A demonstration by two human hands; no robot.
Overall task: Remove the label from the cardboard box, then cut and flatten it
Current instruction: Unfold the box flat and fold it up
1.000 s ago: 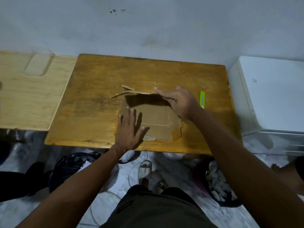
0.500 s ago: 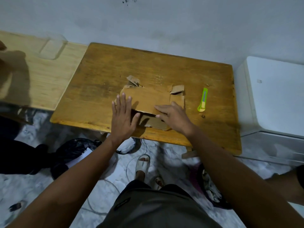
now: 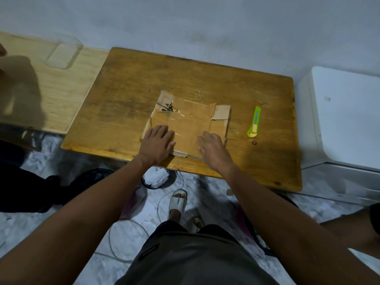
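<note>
The brown cardboard box lies flat on the wooden table, with clear tape across its top and small flaps sticking out at its far corners. My left hand presses palm-down on its near left part, fingers spread. On the near right part rests my right hand, also flat with fingers apart. Neither hand holds anything. A green utility knife lies on the table to the right of the cardboard, apart from both hands.
A lighter wooden surface adjoins the table on the left, with a clear container on it. A white appliance stands to the right. Below the table's near edge are a bin, cables and my sandalled foot.
The raised cardboard panel has been folded down and the box now lies flat. My right hand came from the far edge to the near right part; both palms now press on it.
</note>
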